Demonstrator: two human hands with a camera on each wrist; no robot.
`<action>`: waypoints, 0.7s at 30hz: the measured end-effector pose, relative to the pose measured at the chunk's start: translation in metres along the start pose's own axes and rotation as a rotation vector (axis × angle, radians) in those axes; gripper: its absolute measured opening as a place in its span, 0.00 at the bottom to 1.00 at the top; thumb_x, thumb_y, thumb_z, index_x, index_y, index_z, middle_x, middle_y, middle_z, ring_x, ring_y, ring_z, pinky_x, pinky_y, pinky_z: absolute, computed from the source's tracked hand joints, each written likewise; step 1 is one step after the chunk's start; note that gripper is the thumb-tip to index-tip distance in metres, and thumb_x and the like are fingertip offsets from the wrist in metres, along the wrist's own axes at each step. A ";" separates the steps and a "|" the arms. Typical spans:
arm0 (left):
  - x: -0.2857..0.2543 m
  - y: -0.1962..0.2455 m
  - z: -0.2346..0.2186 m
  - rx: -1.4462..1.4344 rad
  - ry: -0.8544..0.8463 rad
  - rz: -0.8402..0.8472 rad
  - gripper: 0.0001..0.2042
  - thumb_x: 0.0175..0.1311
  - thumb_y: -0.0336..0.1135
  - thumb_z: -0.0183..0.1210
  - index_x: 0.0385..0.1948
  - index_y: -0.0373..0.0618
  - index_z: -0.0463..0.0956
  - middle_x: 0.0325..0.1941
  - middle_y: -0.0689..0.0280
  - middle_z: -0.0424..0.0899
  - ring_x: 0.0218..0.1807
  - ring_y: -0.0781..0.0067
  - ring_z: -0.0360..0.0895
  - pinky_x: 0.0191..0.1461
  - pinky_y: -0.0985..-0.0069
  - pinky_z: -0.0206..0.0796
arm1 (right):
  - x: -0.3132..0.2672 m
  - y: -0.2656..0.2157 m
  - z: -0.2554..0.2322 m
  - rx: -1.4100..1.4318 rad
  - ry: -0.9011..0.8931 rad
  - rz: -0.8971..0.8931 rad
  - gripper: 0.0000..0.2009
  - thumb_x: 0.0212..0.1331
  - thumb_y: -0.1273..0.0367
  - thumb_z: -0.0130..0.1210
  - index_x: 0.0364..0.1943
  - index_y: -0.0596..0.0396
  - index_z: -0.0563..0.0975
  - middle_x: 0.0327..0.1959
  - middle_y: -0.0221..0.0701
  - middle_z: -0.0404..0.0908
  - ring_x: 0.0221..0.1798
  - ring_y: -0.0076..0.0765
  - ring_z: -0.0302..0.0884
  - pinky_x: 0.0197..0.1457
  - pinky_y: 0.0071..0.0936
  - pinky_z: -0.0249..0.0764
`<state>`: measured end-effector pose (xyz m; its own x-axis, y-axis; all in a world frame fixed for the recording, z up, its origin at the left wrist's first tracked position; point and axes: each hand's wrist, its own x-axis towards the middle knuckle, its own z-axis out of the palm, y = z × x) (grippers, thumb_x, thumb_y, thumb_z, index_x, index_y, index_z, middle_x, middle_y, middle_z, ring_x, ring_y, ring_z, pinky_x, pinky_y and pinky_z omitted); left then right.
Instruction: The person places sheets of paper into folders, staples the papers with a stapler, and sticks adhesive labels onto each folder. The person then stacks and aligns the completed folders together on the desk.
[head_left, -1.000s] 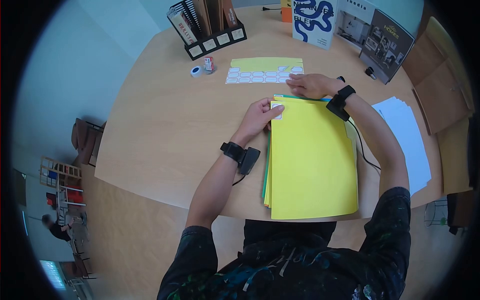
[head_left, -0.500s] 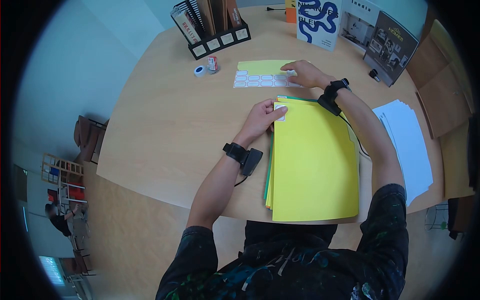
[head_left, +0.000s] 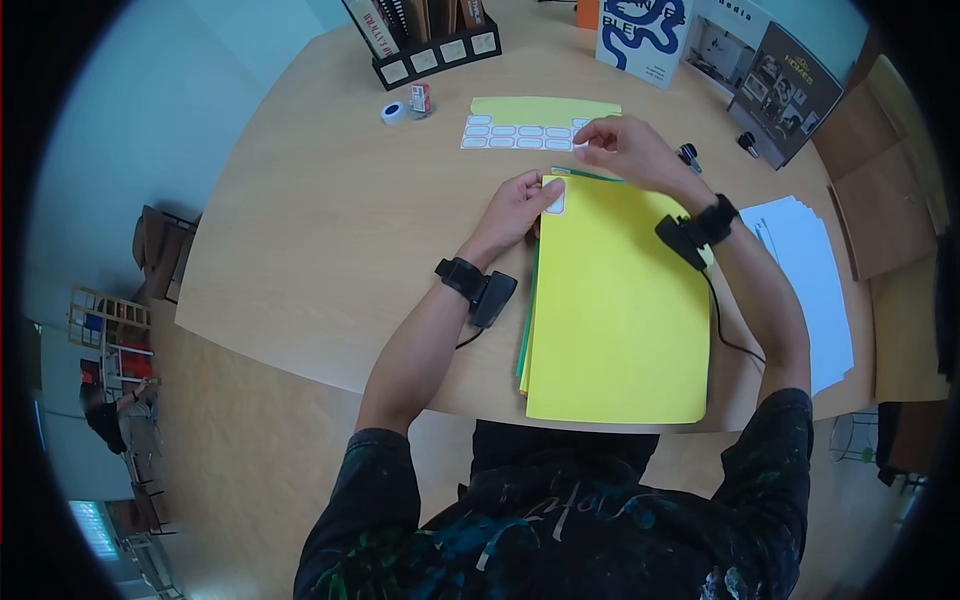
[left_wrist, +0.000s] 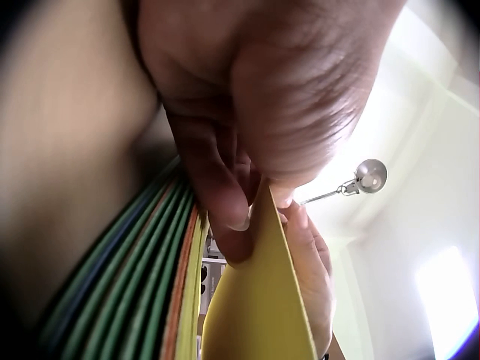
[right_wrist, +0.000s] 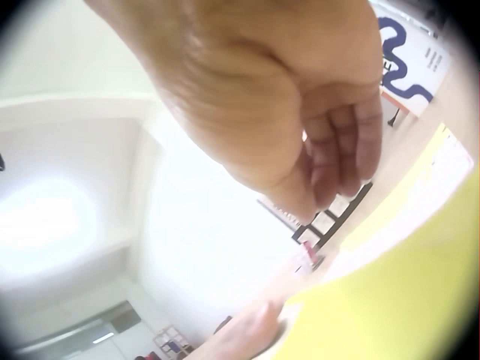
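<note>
The left hand point(head_left: 510, 215) grips the upper left corner of a yellow folder point(head_left: 620, 320), thumb on top beside a small white label point(head_left: 557, 197). In the left wrist view that folder point(left_wrist: 262, 300) stands apart from a pile of green, orange and yellow folders point(left_wrist: 142, 277), its edge between thumb and fingers. The right hand point(head_left: 640, 155) hovers at the lower right of a label sheet point(head_left: 515, 136), thumb and forefinger bent and slightly apart. Nothing shows between the right hand's point(right_wrist: 300, 112) fingers in the right wrist view.
White papers point(head_left: 815, 300) lie right of the folders. A tape roll point(head_left: 394, 112) and a small red-and-white box point(head_left: 420, 98) sit left of the sheet. Behind stand a black book holder point(head_left: 440, 57) and upright books point(head_left: 785, 95); black clips point(head_left: 748, 143) lie near them.
The right hand has lifted from the label sheet and drawn back a little towards the folders. The left hand keeps its grip on the corner. The head view has shifted slightly.
</note>
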<state>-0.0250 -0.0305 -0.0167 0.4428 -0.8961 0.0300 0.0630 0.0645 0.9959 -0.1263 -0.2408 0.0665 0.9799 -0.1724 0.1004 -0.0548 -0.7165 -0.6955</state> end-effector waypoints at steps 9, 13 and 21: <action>-0.005 0.005 -0.001 0.056 0.026 -0.005 0.19 0.81 0.51 0.44 0.45 0.46 0.76 0.29 0.77 0.80 0.26 0.90 0.76 0.29 0.88 0.66 | -0.029 -0.017 0.049 -0.237 0.072 -0.033 0.26 0.56 0.49 0.67 0.46 0.58 0.81 0.43 0.45 0.83 0.49 0.48 0.80 0.51 0.40 0.74; -0.003 0.004 0.002 0.059 0.036 0.010 0.17 0.81 0.51 0.46 0.43 0.48 0.76 0.27 0.76 0.80 0.24 0.91 0.75 0.26 0.88 0.63 | -0.027 -0.015 0.046 -0.142 0.060 0.033 0.22 0.57 0.51 0.66 0.38 0.58 0.82 0.35 0.43 0.84 0.42 0.44 0.82 0.46 0.39 0.74; -0.005 0.015 0.000 0.109 -0.036 -0.024 0.14 0.72 0.44 0.62 0.47 0.43 0.76 0.38 0.71 0.86 0.31 0.89 0.78 0.34 0.84 0.68 | -0.045 -0.005 0.028 0.082 0.216 0.065 0.17 0.63 0.57 0.61 0.41 0.60 0.85 0.37 0.41 0.86 0.41 0.43 0.83 0.48 0.36 0.76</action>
<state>-0.0268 -0.0249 -0.0017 0.4098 -0.9121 0.0076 -0.0257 -0.0032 0.9997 -0.1646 -0.2105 0.0450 0.9105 -0.3635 0.1973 -0.0921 -0.6433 -0.7600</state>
